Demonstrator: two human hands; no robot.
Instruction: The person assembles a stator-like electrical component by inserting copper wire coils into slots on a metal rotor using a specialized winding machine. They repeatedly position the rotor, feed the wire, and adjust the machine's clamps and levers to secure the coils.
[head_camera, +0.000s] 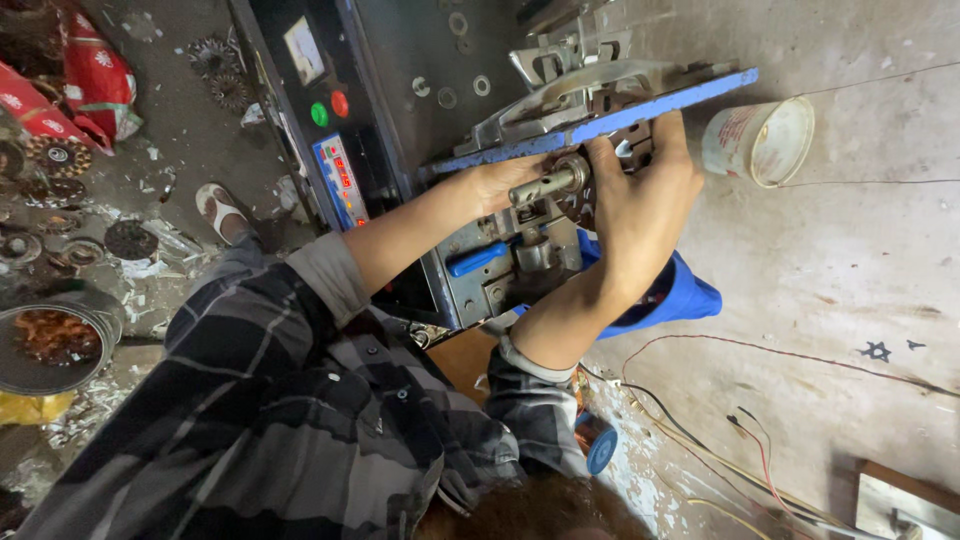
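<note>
My right hand (640, 200) spread over the winding machine's spindle area, grip on the round part unclear, left hand (505, 180) closed beside the metal shaft (550, 183), under the blue plate (600, 125), white bucket (760, 140) nearby.

Blue plate (640, 112) blocks above hands; white bucket (760, 140) crowds one side; open floor (850, 270) beyond.

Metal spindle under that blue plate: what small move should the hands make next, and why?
Probably a slight push of the right hand to press the dark round part further onto the metal spindle. Its fingers curl over that part just below the blue plate, while the left hand braces beside the spindle.
</note>
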